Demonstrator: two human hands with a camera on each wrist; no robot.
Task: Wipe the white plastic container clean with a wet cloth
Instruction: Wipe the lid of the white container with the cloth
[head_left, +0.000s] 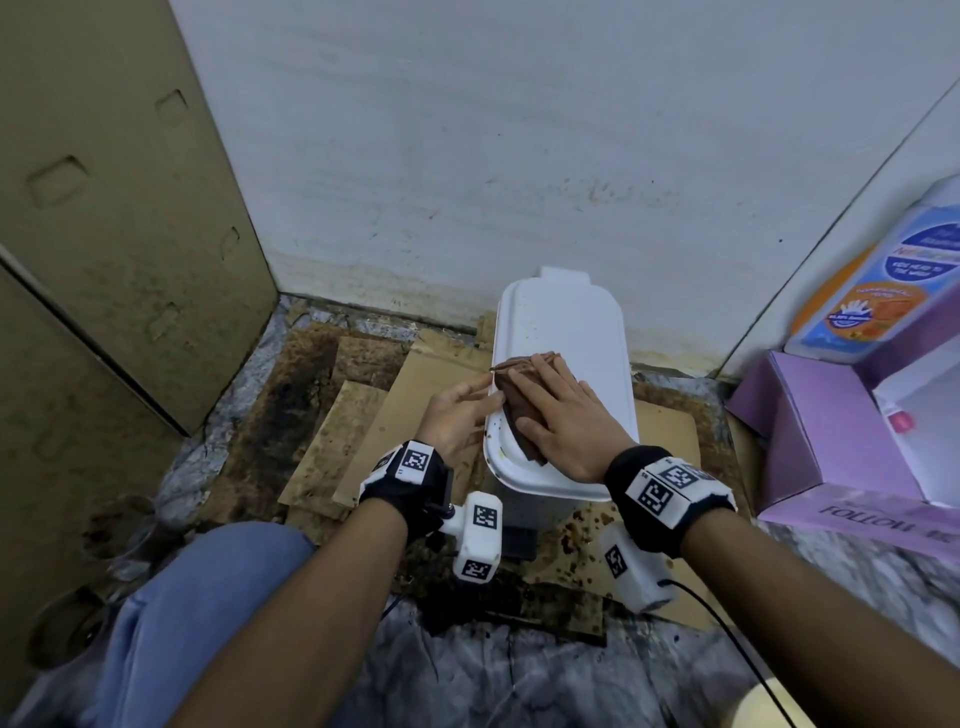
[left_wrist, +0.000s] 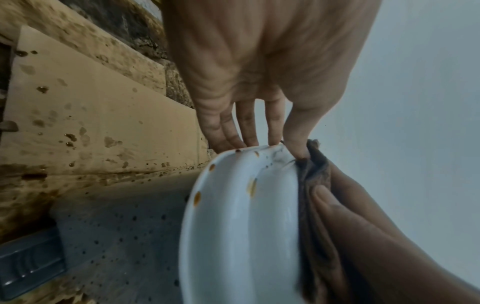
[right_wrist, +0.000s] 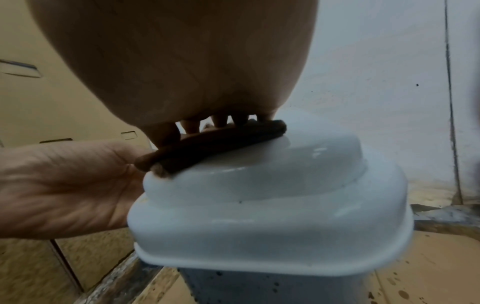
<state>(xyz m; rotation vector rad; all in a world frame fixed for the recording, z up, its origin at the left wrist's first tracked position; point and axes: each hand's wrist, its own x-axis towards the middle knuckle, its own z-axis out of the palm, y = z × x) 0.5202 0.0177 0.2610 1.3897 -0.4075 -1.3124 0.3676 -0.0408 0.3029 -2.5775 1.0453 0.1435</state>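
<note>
1. My right hand (head_left: 558, 421) lay flat, fingers spread, its grip pressing the folded brown cloth (head_left: 519, 410) onto the lid of the white plastic container (head_left: 582, 332); it pinched nothing.
2. My left hand (head_left: 460, 413) steadied the lid's left edge, fingers straight and resting against the rim, the thumb touching the cloth's near corner in the left wrist view.
3. The cloth covered the lid's near-left part. The container stood upright on stained cardboard (head_left: 395, 395) on the floor, close to the back wall (head_left: 519, 156).
4. I judged the wiping to be in hand and partly done: brown drips (left_wrist: 250, 186) showed on the lid's left rim, and specks dotted the far half.
5. The next move, as I judged it, called for sweeping the cloth along the left rim and towards the far end, with the left hand bracing so the container would not slide.
6. A purple box (head_left: 831, 431) and a labelled bottle (head_left: 883, 280) sat at the right, well apart.
</note>
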